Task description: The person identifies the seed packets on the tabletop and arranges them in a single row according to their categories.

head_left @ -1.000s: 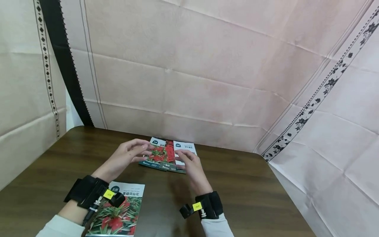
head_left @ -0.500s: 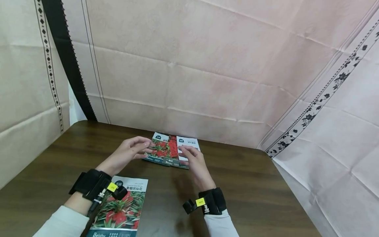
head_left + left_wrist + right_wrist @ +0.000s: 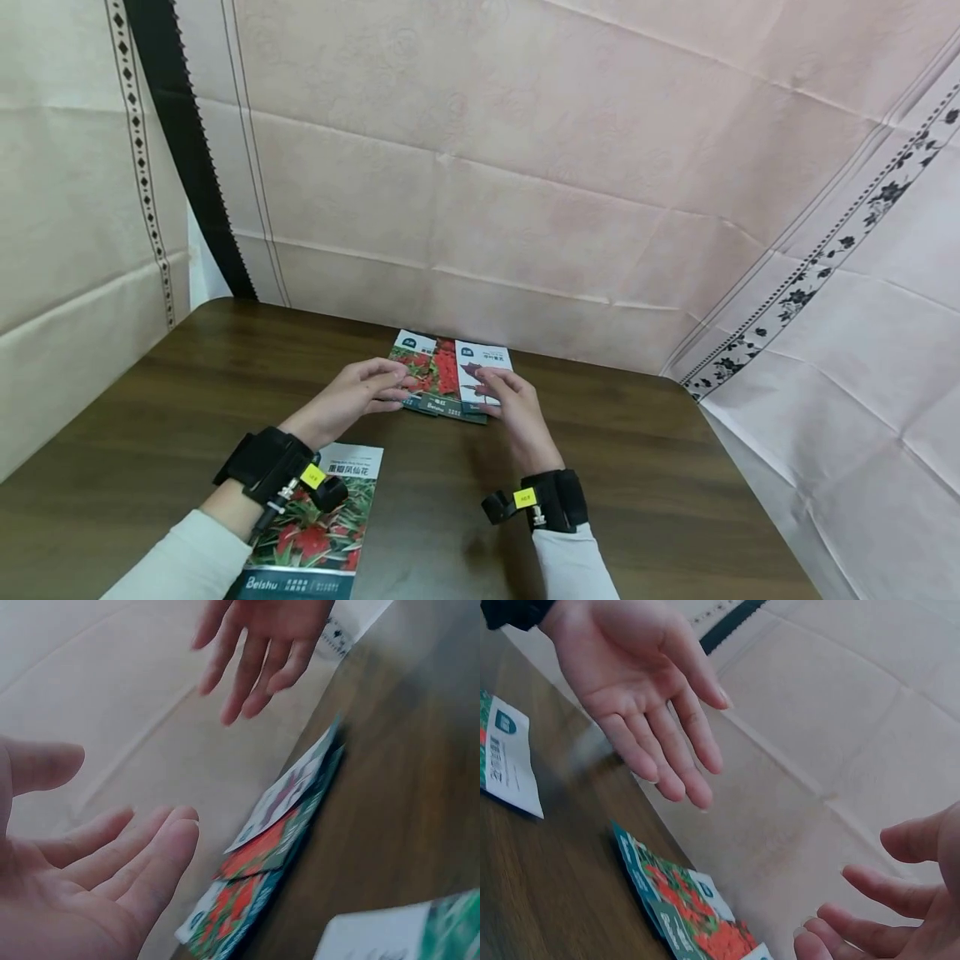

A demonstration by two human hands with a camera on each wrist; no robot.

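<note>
Several flower packets lie fanned and overlapping at the table's far edge: a left one with red blooms (image 3: 415,360), a red-flowered middle one (image 3: 446,375) and a white-topped right one (image 3: 489,353). My left hand (image 3: 351,400) hovers just left of them with its fingers extended and relaxed, holding nothing. On the other side, my right hand (image 3: 523,423) is held above the table, overlapping the white packet in the head view. In the left wrist view, bare space separates the two palms, which face each other. A larger flower packet (image 3: 330,533) lies nearer, partly under my left wrist.
The brown wooden table (image 3: 615,467) has rounded far corners. A pale cloth backdrop (image 3: 480,167) rises right behind its far edge, with a black strip (image 3: 191,150) at the left and floral-bordered cloth (image 3: 847,400) at the right.
Both hands have shifted slightly rightward relative to the packets, with their fingers still extended. The head view has tilted, revealing more of the near packet's lower edge. The packets have stayed put.
</note>
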